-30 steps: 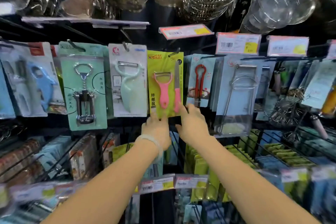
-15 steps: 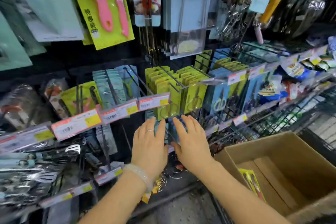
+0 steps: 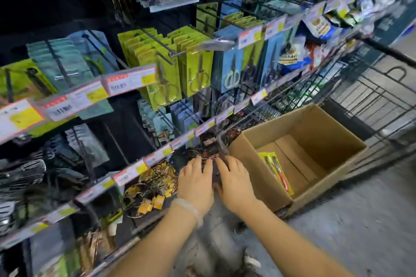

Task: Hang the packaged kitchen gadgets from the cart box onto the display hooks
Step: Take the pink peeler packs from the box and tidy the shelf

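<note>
While both arms reach forward side by side, the left hand (image 3: 196,183) and the right hand (image 3: 235,183) are flat with straight fingers and hold nothing, low before the dark bottom part of the display rack and just left of the cardboard box (image 3: 319,141). On the left wrist sits a pale bracelet (image 3: 190,209), and in the box, which stands in a wire cart (image 3: 369,105) at the right, one yellow packaged peeler set (image 3: 275,170) lies on the bottom near the left wall. Further left and far, yellow-green scissors packs (image 3: 166,78) and blue scissors packs (image 3: 234,67) hang on display hooks (image 3: 157,40) behind the price tags (image 3: 129,80).
</note>
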{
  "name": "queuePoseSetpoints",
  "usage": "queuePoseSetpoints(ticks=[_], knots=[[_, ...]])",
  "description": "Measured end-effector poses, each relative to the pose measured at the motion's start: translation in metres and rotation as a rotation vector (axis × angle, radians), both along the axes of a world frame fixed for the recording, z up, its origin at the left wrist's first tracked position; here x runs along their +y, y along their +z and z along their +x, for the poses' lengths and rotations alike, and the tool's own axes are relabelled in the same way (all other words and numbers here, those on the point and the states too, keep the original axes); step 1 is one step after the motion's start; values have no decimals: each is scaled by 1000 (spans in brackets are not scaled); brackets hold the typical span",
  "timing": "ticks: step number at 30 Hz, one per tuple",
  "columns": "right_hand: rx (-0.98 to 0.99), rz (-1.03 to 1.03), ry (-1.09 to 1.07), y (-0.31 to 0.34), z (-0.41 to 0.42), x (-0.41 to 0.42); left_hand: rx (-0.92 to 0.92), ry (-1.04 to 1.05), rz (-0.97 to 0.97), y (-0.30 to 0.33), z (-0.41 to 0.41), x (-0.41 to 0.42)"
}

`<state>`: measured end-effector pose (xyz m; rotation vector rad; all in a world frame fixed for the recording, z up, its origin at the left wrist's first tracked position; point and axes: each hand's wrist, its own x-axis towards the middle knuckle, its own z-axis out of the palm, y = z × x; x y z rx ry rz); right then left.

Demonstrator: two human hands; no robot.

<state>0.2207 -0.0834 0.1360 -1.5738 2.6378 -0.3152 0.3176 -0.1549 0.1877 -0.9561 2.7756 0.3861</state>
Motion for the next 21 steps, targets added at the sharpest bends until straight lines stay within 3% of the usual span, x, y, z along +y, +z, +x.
queuePoseSetpoints(ticks=[8,17,21], knots=[[-83,73,-51,-24,-53,30,-75,-31,52,-25,-51,18],[-244,88,-59,-47,-184,50,-158,34,77,-43,-171,45],[-273,234,-43,-61,-244,55,-182,71,77,-53,-225,56]])
